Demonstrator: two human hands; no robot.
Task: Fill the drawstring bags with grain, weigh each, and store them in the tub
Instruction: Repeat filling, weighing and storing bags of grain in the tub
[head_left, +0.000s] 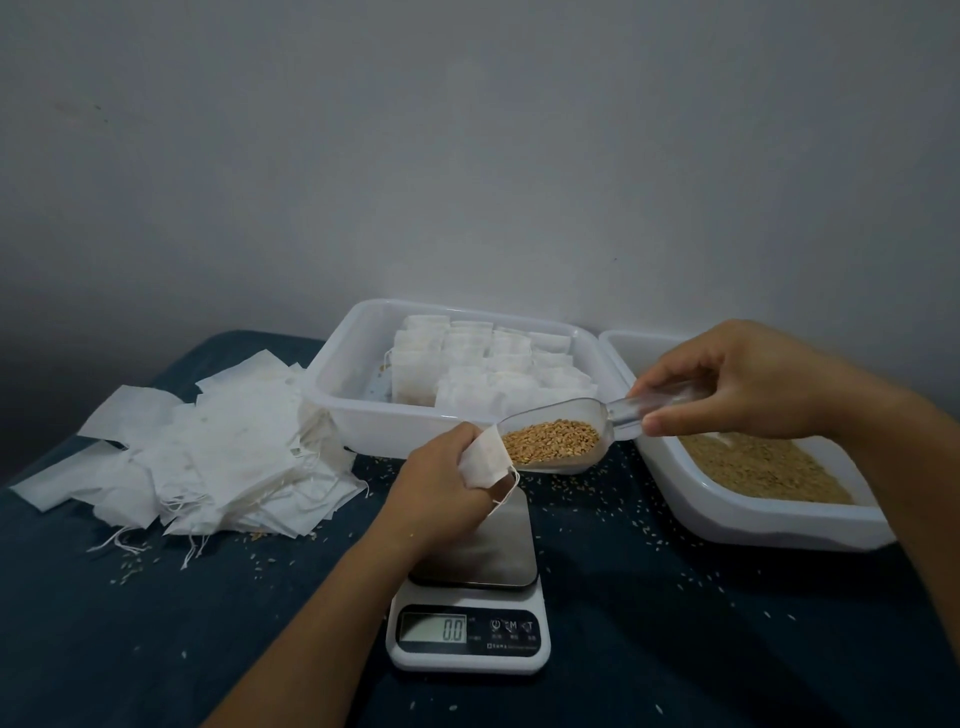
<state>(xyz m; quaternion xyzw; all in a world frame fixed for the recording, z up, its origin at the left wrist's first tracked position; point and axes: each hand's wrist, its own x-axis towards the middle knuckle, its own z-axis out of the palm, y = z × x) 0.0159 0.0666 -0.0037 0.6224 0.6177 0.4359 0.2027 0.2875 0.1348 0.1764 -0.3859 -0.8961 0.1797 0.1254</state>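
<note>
A small drawstring bag (484, 463) is being pinched at its mouth by the left hand (441, 480), fingers curled round the cloth. A clear scoop (566, 436), loaded with grain (551, 441), is being held by its handle in the curled fingers of the right hand (743, 382). The scoop lip is being presented against the bag mouth, just above the far end of the scale (470, 592), whose display is reading 0.0.

For a clean fill, the mouth is best kept spread wide and the lip seated inside it before the handle is raised; a slow tilt is advised, since loose grains are already lying on the dark cloth (156, 623) below the grip.

Beyond the grip, the tub (332, 379) of filled bags is standing close, its near rim just behind the scoop. To the right, the grain tray (737, 514) is lying under the right hand. Left of the grip, the stack of empty bags (208, 452) is lying well apart. Open room is being left toward the person.
</note>
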